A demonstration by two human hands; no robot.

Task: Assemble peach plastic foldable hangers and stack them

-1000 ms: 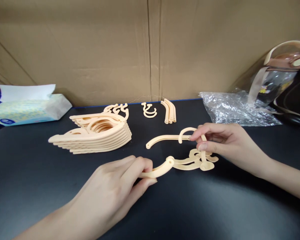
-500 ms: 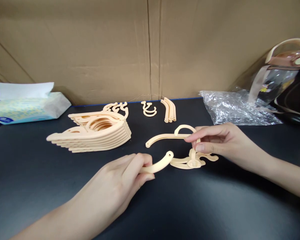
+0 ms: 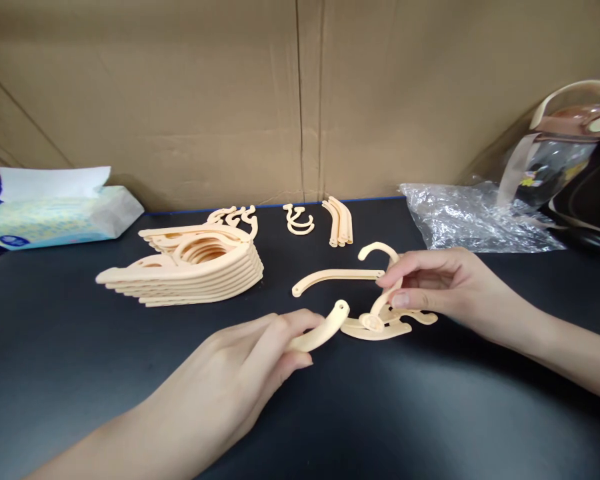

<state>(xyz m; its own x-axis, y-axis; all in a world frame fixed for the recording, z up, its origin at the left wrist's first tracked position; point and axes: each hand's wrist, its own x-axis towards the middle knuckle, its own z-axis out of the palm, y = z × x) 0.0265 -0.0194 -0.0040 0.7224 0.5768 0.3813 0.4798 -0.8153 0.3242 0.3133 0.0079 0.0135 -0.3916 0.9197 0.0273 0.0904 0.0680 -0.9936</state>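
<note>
My left hand (image 3: 245, 373) pinches a short curved cream plastic arm piece (image 3: 325, 328), its holed end pointing up and right. My right hand (image 3: 440, 283) pinches a cream hook piece (image 3: 380, 252) whose curved top sticks up behind my fingers and whose round lower end rests by a flat cream centre part (image 3: 380, 328) on the black table (image 3: 130, 373). A second long curved arm piece (image 3: 335, 277) lies just behind, between my hands.
A stack of several assembled cream hangers (image 3: 195, 270) lies at the left. Loose hooks (image 3: 297, 220) and several curved arms (image 3: 340, 227) sit by the cardboard wall (image 3: 230, 100). A tissue pack (image 3: 50, 213) is far left; crumpled clear plastic (image 3: 470, 217) and a bag (image 3: 570, 153) are at the right.
My right hand has lifted and tilted the hook piece, moving its round end toward the centre part. My left hand has raised the arm piece's holed end slightly.
</note>
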